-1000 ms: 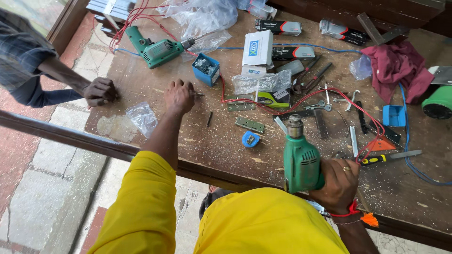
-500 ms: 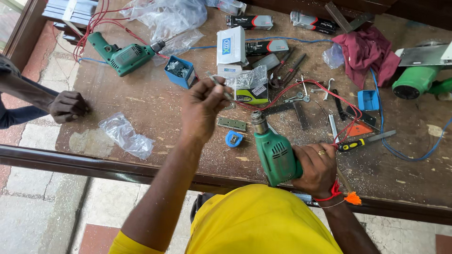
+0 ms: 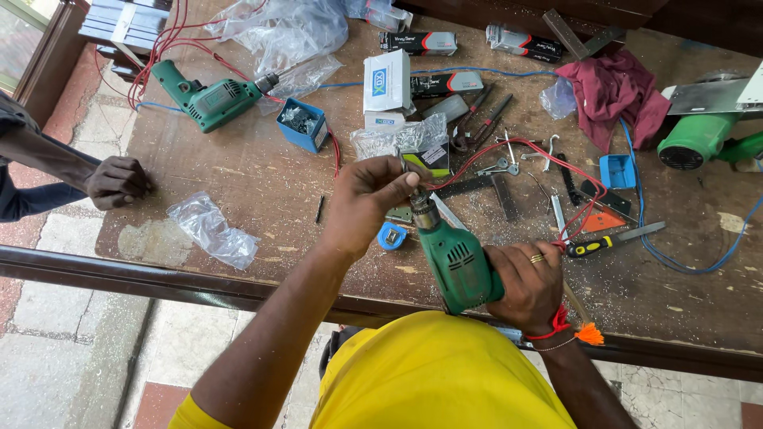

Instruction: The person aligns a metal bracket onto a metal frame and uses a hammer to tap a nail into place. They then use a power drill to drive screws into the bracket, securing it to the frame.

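My right hand [image 3: 524,286] grips the handle of a green electric drill [image 3: 455,260] held over the near edge of the wooden workbench [image 3: 262,183], nose pointing away from me. My left hand [image 3: 369,199] is closed at the drill's metal chuck [image 3: 422,211], fingers pinching something thin at its tip; what it is I cannot tell. A small blue tape measure [image 3: 390,235] lies on the bench just below my left hand.
A second green drill [image 3: 213,98] and a blue box of screws [image 3: 303,124] lie at the back left. Another person's fist [image 3: 119,181] rests on the left edge. Pliers, red wire, boxes, plastic bags, a maroon cloth [image 3: 612,94] and a green machine [image 3: 699,141] crowd the bench.
My left hand came back from the bench's far side and closed on the drill's chuck. The drill rose and tilted toward the middle; the view shifted right.
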